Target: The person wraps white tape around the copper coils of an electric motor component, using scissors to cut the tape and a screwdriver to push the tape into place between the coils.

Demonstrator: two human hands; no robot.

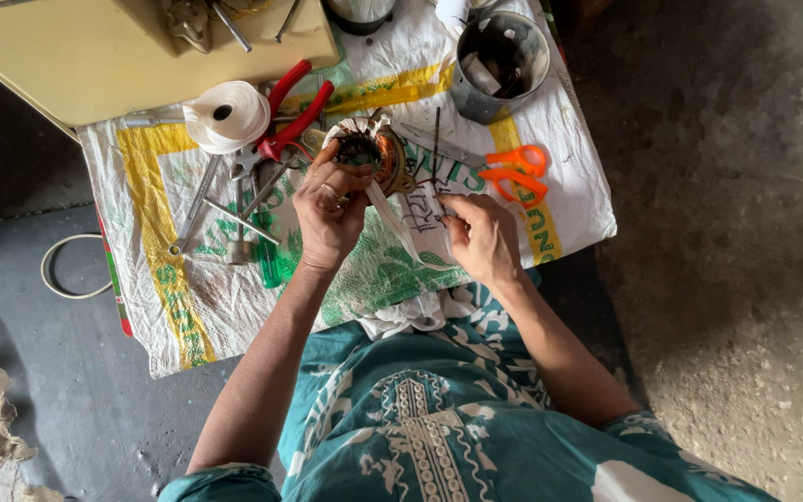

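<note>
A white woven sack [188, 307] with yellow and green print is covering the bench through the middle of the frame, and a pale yellow board [95, 56] is lying over its upper left corner. A person in a teal patterned garment is filling the bottom of the frame, both forearms reaching up toward the centre. At the top right of the sack a grey metal tin [499, 65] is standing with scraps inside. A roll of white tape [227, 116] is sitting at upper left, just beside red-handled pliers [295, 116], and orange-handled scissors [513, 172] are lying to the right of centre. The left hand [329, 218] is curling around a round motor winding [369, 153] with copper wire showing, fingers closed on its lower rim and holding it tilted above the sack at upper centre. The right hand [483, 240] is pinching a strip of white tape [401, 232] that is running from the winding down to its fingertips. Several metal tools [225, 209] are lying side by side left of the left hand, with a green-handled screwdriver [267, 251] among them. A loop of white cable [67, 270] is resting on the dark floor at far left.
</note>
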